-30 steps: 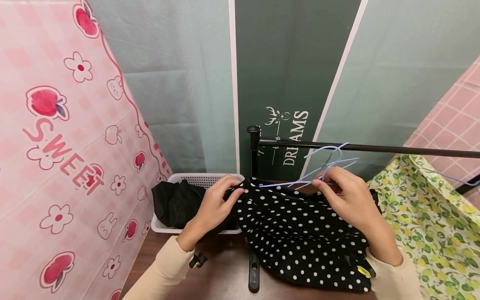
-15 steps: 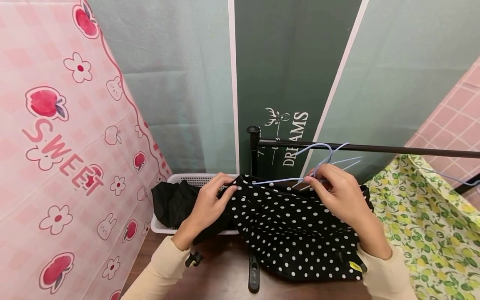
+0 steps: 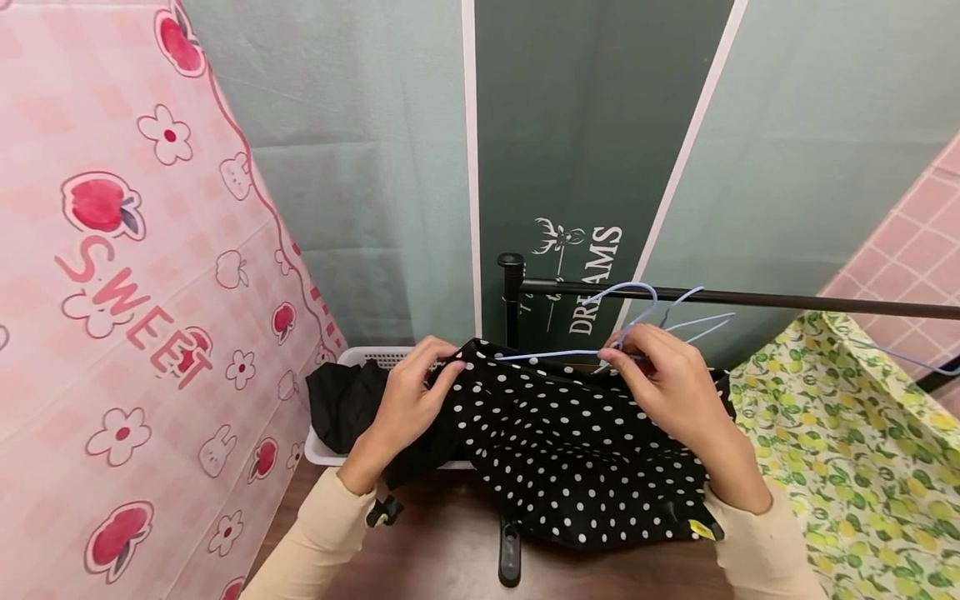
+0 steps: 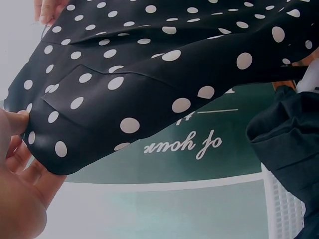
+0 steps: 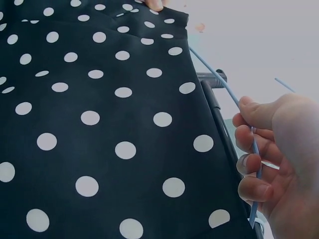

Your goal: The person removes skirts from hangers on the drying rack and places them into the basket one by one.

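The left hand (image 3: 408,396) pinches one top corner of the black polka-dot garment (image 3: 570,467), which hangs from it in front of the black rack (image 3: 750,297). The right hand (image 3: 667,379) grips a blue hanger (image 3: 555,355) – its arm runs in at the garment's top edge. Beside the left hand, a white basket (image 3: 322,454) holds plain black cloth (image 3: 341,404); lemon-print fabric (image 3: 862,467) spreads at the far right.

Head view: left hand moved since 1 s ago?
Yes: the left hand has moved left, farther from the black rack post, with the edge of the polka-dot garment in its grip.
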